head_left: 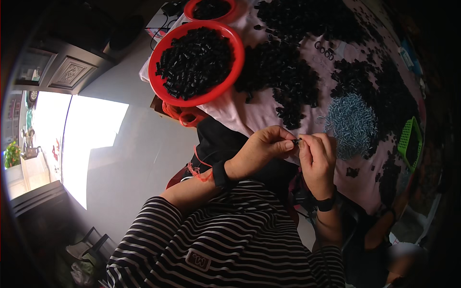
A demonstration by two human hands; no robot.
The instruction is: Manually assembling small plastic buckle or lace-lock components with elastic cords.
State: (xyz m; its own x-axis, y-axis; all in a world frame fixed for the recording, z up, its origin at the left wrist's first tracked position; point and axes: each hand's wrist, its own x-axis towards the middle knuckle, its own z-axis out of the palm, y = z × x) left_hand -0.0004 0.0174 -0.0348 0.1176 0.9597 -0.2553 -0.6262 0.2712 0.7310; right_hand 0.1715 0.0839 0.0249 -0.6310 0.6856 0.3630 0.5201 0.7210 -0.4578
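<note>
Holding one tiny black piece [297,141] between the left hand [269,145] and the right hand [318,161], close to the near edge of the pink-covered counter [228,115]. Pinching narrow on both sides, with thumbs and fingertips meeting around the piece. Looking like fixing or checking this one piece, but hiding too much under the fingers for telling which. Probably needing a steady pinch next, maybe with a little push or twist, and being careful about dropping it.

Seeing a big red bowl [237,53] past the left hand, heaped with black bits [194,62]. Seeing a small red bowl [189,11] just behind it, holding dark bits too. Finding a green basket [408,139] with holes far over on the right, standing tilted, and not being able to tell its contents. Spotting no bowl around the blue-silver screws [353,127], only lying in a loose pile just past the right hand. Seeing loose black heaps [283,72] spreading over the cloth, between the big red bowl and the screws.
</note>
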